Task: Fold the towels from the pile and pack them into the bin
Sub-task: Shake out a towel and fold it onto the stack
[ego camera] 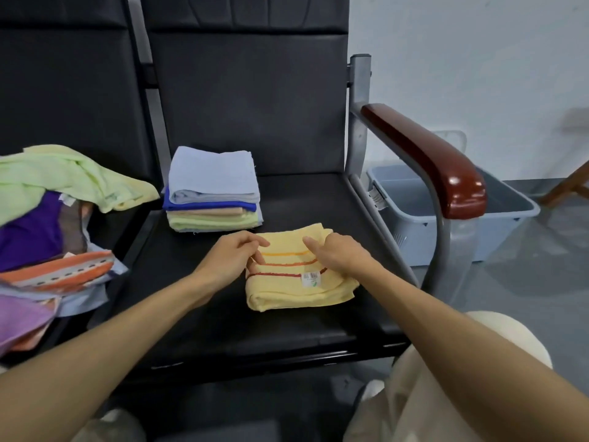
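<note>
We find the yellow towel [287,288] lying on the black seat [223,314], just in front of the folded stack [213,189] and slightly to its right, apart from it. It is already doubled into a compact rectangle, striped face and label [310,279] uppermost.

The left hand [234,255] holds the towel's edge on the stack's side, thumb on top and fingers curled in at the fold, in a narrow pinch. The right hand [338,255] lies on the side of the towel away from the stack, one digit stretched flat on the cloth. Its other fingers are hidden under the hand, so we cannot tell whether they grip.

We judge the step in hand to be the final fold or squaring of this towel. To do it well:
- Bring both corners level before creasing; the end farthest from the stack looks bunched.
- Press the crease flat with open fingers.
- Match the footprint of the stack, so the towel sits square on top.

The unfolded pile [57,218] lies to the left of the stack, on the neighbouring seat. The bin [510,215] stands well to the right of the stack, on the floor beyond the armrest [427,154]. What shows of its inside holds no towels, so we judge that packing is not yet begun.
</note>
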The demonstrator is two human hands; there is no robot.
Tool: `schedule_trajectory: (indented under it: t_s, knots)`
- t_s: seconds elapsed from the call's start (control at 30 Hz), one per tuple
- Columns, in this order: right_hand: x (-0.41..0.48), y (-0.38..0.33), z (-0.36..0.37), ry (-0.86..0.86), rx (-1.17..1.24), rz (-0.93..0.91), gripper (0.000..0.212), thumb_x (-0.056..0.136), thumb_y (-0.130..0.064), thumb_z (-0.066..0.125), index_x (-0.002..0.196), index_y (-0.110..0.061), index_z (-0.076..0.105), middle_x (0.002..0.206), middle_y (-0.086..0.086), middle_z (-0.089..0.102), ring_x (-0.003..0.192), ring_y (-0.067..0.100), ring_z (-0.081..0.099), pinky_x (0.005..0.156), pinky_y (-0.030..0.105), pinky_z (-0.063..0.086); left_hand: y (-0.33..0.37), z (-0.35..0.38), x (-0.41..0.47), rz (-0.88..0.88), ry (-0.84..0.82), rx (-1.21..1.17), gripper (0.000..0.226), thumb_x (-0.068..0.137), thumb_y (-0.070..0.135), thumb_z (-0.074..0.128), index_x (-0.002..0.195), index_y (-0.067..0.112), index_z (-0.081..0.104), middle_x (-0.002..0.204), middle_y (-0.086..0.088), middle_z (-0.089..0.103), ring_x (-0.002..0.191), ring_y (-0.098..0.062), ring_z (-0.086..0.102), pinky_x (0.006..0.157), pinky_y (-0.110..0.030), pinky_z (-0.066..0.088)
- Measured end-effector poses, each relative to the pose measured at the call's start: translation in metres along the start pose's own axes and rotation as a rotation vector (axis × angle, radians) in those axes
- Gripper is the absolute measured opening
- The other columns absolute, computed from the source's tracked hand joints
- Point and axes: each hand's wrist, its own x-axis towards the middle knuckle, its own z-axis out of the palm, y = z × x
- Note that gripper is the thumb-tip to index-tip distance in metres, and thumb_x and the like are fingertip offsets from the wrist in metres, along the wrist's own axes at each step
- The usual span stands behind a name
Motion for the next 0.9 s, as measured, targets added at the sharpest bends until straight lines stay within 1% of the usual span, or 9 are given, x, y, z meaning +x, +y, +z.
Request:
schedule_trajectory:
  t_s: [0.07, 0.13, 0.2, 0.27, 0.4, 0.5, 0.63, 0.77, 0.9]
  knots:
    - [0.004, -0.001, 0.005, 0.048, -0.063, -0.011, 0.050, 0.097, -0.049, 0.041, 0.123, -0.007, 0.050, 0.118, 0.009, 0.060, 0.102, 0.027, 0.059, 0.083, 0.039, 0.048, -0.011, -0.007, -0.001, 0.033, -0.003, 0.080, 0.026, 0.101, 0.018, 0.044, 0.098, 0.025, 0.069, 0.090, 0.000, 0.068, 0.084, -0.012, 0.062, 0.067, -0.024, 0.043]
    - [0.006, -0.007, 0.006, 0.076, -0.029, -0.056, 0.048, 0.099, -0.041, 0.041, 0.131, -0.005, 0.039, 0.119, 0.012, 0.059, 0.101, 0.028, 0.059, 0.080, 0.039, 0.048, -0.018, -0.010, 0.001, 0.034, 0.009, 0.076, 0.024, 0.099, 0.018, 0.048, 0.098, 0.028, 0.069, 0.094, 0.003, 0.068, 0.090, -0.011, 0.062, 0.079, -0.028, 0.048]
    - [0.005, -0.014, 0.004, 0.080, 0.083, -0.122, 0.052, 0.100, -0.040, 0.041, 0.137, -0.005, 0.030, 0.115, 0.011, 0.059, 0.097, 0.024, 0.061, 0.077, 0.036, 0.049, -0.023, -0.011, 0.004, 0.024, 0.037, 0.041, 0.021, 0.098, 0.019, 0.050, 0.103, 0.028, 0.068, 0.099, 0.006, 0.066, 0.093, -0.009, 0.061, 0.086, -0.029, 0.049]
    - [-0.002, -0.025, -0.001, 0.077, 0.214, -0.207, 0.050, 0.099, -0.041, 0.045, 0.134, -0.009, 0.031, 0.108, 0.005, 0.060, 0.086, 0.013, 0.060, 0.071, 0.028, 0.050, -0.025, -0.012, 0.007, -0.013, 0.070, -0.043, 0.022, 0.100, 0.022, 0.047, 0.113, 0.025, 0.064, 0.105, 0.005, 0.064, 0.096, -0.010, 0.061, 0.086, -0.029, 0.049]
    - [-0.021, -0.048, -0.013, 0.071, 0.593, -0.334, 0.037, 0.096, -0.039, 0.054, 0.124, -0.018, 0.043, 0.104, -0.002, 0.060, 0.091, 0.013, 0.062, 0.074, 0.028, 0.053, -0.018, -0.016, 0.004, -0.196, 0.098, -0.376, 0.039, 0.105, 0.033, 0.035, 0.134, 0.011, 0.047, 0.110, -0.006, 0.061, 0.104, -0.022, 0.061, 0.096, -0.039, 0.050]
    - [-0.030, -0.069, -0.022, -0.013, 0.935, -0.339, 0.036, 0.095, -0.036, 0.057, 0.124, -0.016, 0.049, 0.110, 0.006, 0.065, 0.095, 0.019, 0.067, 0.075, 0.033, 0.057, -0.019, -0.025, -0.003, -0.332, -0.022, -0.678, 0.054, 0.102, 0.043, 0.038, 0.145, 0.009, 0.035, 0.122, -0.015, 0.058, 0.108, -0.024, 0.058, 0.096, -0.041, 0.048]
    - [-0.032, -0.092, -0.036, -0.110, 1.255, -0.347, 0.025, 0.096, -0.030, 0.056, 0.117, -0.017, 0.056, 0.108, 0.010, 0.069, 0.090, 0.023, 0.070, 0.070, 0.036, 0.058, -0.022, -0.057, -0.009, -0.360, -0.179, -1.041, 0.047, 0.095, 0.041, 0.055, 0.127, 0.008, 0.058, 0.116, -0.014, 0.069, 0.103, -0.027, 0.067, 0.092, -0.043, 0.052]
    - [-0.016, -0.106, -0.051, -0.189, 1.315, -0.356, 0.025, 0.096, -0.023, 0.056, 0.121, -0.017, 0.059, 0.110, 0.011, 0.071, 0.097, 0.028, 0.070, 0.073, 0.040, 0.058, -0.012, -0.100, -0.004, -0.183, -0.145, -0.984, 0.040, 0.092, 0.023, 0.056, 0.129, 0.008, 0.058, 0.122, -0.012, 0.067, 0.106, -0.027, 0.067, 0.084, -0.040, 0.056]
    - [0.011, -0.116, -0.066, -0.166, 1.187, -0.392, 0.025, 0.095, -0.012, 0.052, 0.118, -0.017, 0.061, 0.107, 0.007, 0.073, 0.094, 0.025, 0.072, 0.072, 0.039, 0.058, 0.012, -0.141, 0.021, -0.031, 0.024, -0.638, 0.035, 0.094, 0.012, 0.058, 0.129, 0.008, 0.054, 0.116, -0.008, 0.070, 0.107, -0.023, 0.067, 0.081, -0.038, 0.057]
